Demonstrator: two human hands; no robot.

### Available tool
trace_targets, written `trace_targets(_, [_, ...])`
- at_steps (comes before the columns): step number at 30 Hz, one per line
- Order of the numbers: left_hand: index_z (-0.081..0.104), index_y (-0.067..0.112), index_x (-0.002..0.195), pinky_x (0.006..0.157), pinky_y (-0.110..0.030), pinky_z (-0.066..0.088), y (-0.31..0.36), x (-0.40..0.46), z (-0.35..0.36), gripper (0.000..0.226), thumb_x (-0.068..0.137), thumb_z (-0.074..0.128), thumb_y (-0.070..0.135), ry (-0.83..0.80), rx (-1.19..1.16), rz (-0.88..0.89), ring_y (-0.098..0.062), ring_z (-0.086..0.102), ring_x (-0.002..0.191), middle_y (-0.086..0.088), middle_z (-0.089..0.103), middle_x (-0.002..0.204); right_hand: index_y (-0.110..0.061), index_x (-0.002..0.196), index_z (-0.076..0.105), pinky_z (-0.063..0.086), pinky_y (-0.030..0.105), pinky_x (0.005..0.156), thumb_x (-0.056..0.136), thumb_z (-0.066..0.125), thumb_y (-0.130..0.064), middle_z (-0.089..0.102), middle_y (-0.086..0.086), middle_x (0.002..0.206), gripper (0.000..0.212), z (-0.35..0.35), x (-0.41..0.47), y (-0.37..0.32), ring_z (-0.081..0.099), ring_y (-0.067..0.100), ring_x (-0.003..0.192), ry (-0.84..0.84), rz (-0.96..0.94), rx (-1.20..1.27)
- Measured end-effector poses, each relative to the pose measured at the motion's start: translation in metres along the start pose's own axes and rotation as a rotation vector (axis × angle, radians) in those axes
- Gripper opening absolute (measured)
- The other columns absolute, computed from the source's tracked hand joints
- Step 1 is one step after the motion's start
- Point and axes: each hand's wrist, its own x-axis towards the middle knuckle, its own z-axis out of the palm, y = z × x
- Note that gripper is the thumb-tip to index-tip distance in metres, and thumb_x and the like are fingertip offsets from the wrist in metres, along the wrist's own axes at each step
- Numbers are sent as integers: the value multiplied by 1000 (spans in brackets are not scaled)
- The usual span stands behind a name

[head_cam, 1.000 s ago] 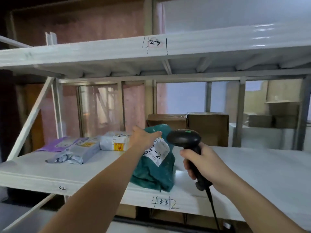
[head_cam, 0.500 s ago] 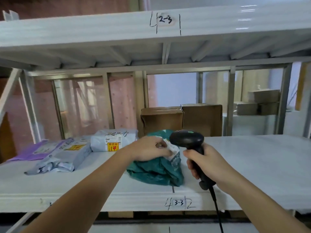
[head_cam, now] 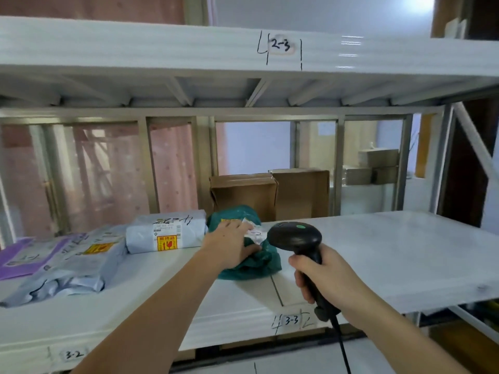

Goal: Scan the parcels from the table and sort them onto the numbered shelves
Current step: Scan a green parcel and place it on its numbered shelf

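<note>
Head cam: left hand (head_cam: pixel 233 245) rests flat, fingers straight, on the green parcel (head_cam: pixel 249 261) lying on the shelf (head_cam: pixel 378 255) by the 3-3 mark (head_cam: pixel 290 321), right hand (head_cam: pixel 328 278) gripping the scanner (head_cam: pixel 295 237). Bag's soft and near the front edge, so a careless pull-away could drag it off, I reckon.

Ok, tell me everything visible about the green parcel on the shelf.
The green parcel is a soft, crumpled teal plastic mailer bag lying on the white shelf near the 3-3 mark, in front of the cardboard boxes. A wrinkled white label sits on top. The left hand rests on it, fingers spread; the scanner partly overlaps its right side.
</note>
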Motion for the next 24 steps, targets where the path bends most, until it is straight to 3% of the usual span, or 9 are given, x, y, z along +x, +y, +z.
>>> trace_targets(6, [36,38,157,116,-51,38,3,0,-4,69,97,51,70,-30,9,-18,-23,31,152,4,38,164,-8,94,57,45,32,51,96,58,-15,62,9,66,8,-4,-24,10,53,22,49,85,67,-16])
trace_targets(12, [42,42,149,113,-55,41,1,5,-4,67,91,54,75,-52,34,-27,-22,43,144,8,49,156,-10,93,55,47,33,54,97,58,-17,63,9,68,8,-26,-52,14,54,22,49,145,94,-33])
trace_targets(15, [41,40,153,121,-61,27,12,7,-6,66,95,53,68,-48,192,-39,-26,36,150,4,42,162,-10,97,56,48,33,55,97,57,-18,64,8,68,8,-46,-69,16,54,21,51,170,95,-40])
trace_targets(19, [34,35,160,129,-59,8,70,-2,-5,59,103,51,35,59,353,74,-34,8,161,-5,13,175,-9,100,57,49,33,55,97,58,-19,65,8,68,10,-85,-93,22,56,23,54,219,92,-62])
trace_targets(24, [47,36,154,130,-50,7,196,-19,0,46,108,45,41,167,68,329,-26,15,161,0,23,173,-11,97,57,51,35,60,97,58,-21,64,6,65,10,-141,-126,32,57,17,49,271,120,-126])
